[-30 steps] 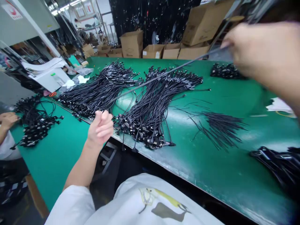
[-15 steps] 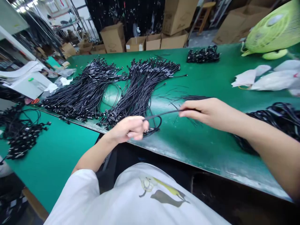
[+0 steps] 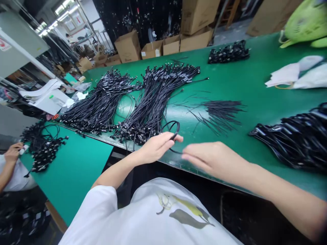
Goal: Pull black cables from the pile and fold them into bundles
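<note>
A black cable (image 3: 177, 126) loops up between my hands near the table's front edge. My left hand (image 3: 159, 145) is closed on it, the loop standing above the fingers. Its lower stretch runs toward my right hand (image 3: 201, 154), whose fingers are pressed together at the cable's end and slightly blurred. Just behind my left hand lies a bundle of black cables (image 3: 158, 98) with connectors at both ends. Beyond my right hand is a loose pile of thin black ties (image 3: 222, 112).
Another cable bundle (image 3: 97, 102) lies to the left, a coiled cable pile (image 3: 293, 136) to the right. Farther back are a small cable heap (image 3: 228, 52), white bags (image 3: 286, 73) and a green fan (image 3: 306, 23). At far left a co-worker's hand (image 3: 14, 152) is beside more cables (image 3: 47, 149).
My right hand has come nearer to my body and lower, and the cable between my hands has gone from taut to looped. A co-worker's hand has come into view at the left.
</note>
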A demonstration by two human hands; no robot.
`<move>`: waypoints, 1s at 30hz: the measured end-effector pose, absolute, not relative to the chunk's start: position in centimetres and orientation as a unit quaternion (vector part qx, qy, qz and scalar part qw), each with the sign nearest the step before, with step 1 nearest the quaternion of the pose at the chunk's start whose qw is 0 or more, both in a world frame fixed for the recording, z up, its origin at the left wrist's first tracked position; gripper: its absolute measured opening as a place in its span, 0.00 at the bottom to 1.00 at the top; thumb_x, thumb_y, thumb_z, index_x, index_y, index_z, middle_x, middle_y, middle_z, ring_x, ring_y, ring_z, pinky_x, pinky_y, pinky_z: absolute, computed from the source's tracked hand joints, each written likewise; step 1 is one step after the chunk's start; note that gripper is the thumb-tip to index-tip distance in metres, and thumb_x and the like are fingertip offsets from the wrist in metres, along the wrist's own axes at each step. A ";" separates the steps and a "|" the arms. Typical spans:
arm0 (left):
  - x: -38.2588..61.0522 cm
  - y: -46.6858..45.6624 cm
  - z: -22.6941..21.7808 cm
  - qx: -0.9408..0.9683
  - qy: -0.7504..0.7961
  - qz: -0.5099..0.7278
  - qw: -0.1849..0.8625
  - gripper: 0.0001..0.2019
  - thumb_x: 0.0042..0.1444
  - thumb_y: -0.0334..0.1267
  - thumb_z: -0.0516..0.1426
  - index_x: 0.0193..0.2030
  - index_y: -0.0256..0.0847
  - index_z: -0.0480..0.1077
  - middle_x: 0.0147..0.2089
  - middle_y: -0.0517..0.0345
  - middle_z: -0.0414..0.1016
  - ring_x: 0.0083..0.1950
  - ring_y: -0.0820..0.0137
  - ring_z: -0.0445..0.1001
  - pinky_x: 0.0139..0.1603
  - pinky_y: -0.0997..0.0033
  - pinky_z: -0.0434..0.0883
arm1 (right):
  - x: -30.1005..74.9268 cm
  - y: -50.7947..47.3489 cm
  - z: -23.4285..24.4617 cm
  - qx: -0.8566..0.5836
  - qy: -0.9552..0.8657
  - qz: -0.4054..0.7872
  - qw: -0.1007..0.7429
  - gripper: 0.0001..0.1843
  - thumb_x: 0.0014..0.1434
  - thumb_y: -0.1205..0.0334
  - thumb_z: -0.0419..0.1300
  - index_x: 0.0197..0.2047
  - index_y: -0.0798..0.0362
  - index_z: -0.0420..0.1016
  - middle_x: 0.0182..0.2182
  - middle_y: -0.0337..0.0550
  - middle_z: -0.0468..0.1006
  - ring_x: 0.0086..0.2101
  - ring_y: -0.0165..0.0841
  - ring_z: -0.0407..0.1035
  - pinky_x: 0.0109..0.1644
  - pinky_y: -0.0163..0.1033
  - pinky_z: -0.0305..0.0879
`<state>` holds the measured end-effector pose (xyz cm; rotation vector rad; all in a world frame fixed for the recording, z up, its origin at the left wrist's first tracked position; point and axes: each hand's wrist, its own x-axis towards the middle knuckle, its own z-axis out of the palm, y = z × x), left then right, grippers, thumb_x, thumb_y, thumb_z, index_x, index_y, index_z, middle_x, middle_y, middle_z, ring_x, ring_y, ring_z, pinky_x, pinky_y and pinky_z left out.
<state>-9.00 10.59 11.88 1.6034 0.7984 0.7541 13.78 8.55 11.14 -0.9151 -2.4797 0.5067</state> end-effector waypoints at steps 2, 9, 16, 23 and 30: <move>-8.0 10.0 11.5 0.706 0.325 0.279 0.564 0.17 0.63 0.50 0.54 0.42 0.39 0.75 0.35 0.55 0.73 0.40 0.70 0.70 0.48 0.69 0.66 | 13.6 9.5 11.8 -0.378 -0.850 0.219 0.296 0.19 0.66 0.51 0.51 0.28 0.49 0.73 0.24 0.39 0.74 0.24 0.30 0.66 0.29 0.36 0.58; -6.3 10.3 9.8 0.505 0.276 0.344 0.742 0.22 0.56 0.57 0.59 0.36 0.36 0.69 0.24 0.61 0.65 0.26 0.74 0.65 0.34 0.71 0.65 | 11.6 11.0 7.0 -0.429 -0.581 0.450 0.526 0.20 0.58 0.42 0.60 0.32 0.52 0.69 0.24 0.37 0.67 0.26 0.29 0.63 0.30 0.36 0.62; -4.3 9.3 5.4 0.461 0.360 0.402 0.704 0.25 0.58 0.63 0.52 0.30 0.40 0.60 0.22 0.66 0.58 0.28 0.73 0.66 0.40 0.68 0.66 | 8.7 10.1 5.9 -0.379 -0.328 0.570 0.651 0.22 0.56 0.43 0.63 0.26 0.52 0.65 0.23 0.35 0.59 0.26 0.26 0.61 0.28 0.31 0.61; -5.7 9.2 3.8 0.672 0.373 0.207 0.606 0.24 0.60 0.60 0.50 0.27 0.40 0.63 0.24 0.60 0.66 0.29 0.72 0.64 0.38 0.69 0.63 | 7.1 8.9 6.0 -0.387 -0.383 0.543 0.639 0.24 0.53 0.39 0.64 0.34 0.50 0.62 0.36 0.40 0.68 0.25 0.27 0.67 0.21 0.34 0.62; -4.9 7.6 3.5 0.532 0.333 0.231 0.744 0.29 0.50 0.67 0.57 0.32 0.37 0.70 0.34 0.53 0.70 0.38 0.69 0.69 0.46 0.67 0.67 | 7.5 8.8 6.7 -0.381 -0.326 0.557 0.662 0.18 0.60 0.46 0.60 0.33 0.49 0.60 0.25 0.30 0.58 0.14 0.18 0.48 0.14 0.27 0.42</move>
